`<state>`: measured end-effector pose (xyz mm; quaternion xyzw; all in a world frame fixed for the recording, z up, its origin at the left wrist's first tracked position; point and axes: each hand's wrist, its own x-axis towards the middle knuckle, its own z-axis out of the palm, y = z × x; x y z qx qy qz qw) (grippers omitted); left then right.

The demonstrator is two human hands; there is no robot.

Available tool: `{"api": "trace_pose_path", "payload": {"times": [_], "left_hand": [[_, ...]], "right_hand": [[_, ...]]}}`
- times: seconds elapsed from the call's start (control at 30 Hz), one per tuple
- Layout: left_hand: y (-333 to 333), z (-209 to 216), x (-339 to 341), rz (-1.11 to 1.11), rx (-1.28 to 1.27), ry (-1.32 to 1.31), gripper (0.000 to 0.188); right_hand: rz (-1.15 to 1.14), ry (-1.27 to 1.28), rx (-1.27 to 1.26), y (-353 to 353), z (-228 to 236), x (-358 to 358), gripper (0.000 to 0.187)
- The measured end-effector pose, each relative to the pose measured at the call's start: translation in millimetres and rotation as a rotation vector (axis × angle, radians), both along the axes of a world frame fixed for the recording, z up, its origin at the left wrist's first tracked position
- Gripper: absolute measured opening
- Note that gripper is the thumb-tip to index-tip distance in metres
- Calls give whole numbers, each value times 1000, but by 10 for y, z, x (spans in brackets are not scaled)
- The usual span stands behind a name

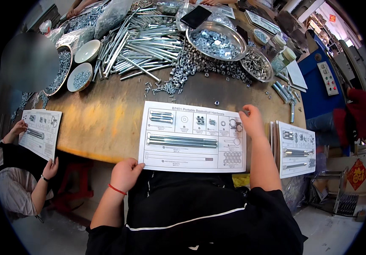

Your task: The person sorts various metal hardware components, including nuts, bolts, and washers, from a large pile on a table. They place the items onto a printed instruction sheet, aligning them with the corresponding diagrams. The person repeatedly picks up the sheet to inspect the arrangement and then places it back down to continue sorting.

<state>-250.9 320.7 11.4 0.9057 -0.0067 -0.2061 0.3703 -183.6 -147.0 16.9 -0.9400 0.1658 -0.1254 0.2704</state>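
Observation:
A white printed hardware card (178,163) is in front of me at the table's near edge, with small outline drawings in boxes. Long silver bolts (183,141) lie across its middle, shorter bolts (161,116) at its upper left, and dark nuts (200,120) beside them. Ring-shaped parts (235,124) show at its upper right. My left hand (125,174), with a red string at the wrist, pinches the card's lower left corner. At the upper right corner, my right hand (253,121) has its thumb and fingers closed on the card's edge.
Long bolts (149,46) are heaped beyond, beside a steel bowl of washers (217,42) and loose nuts. A bowl of small screws (257,66) stands right of it. More filled cards (295,148) stand at right. At left, a co-worker's hand (50,168) holds a similar card.

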Motion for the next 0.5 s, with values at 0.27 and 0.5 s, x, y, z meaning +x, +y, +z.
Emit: {"api": "trace_pose_path", "payload": {"times": [0.27,0.5], "left_hand": [[-435,171,200,-204,225,55,35],[-289,211,369,180,-120,70,30]], "right_hand": [[418,-235,-347,-74,809,2064,26],[479,121,-526,169,443,3577,32]]}}
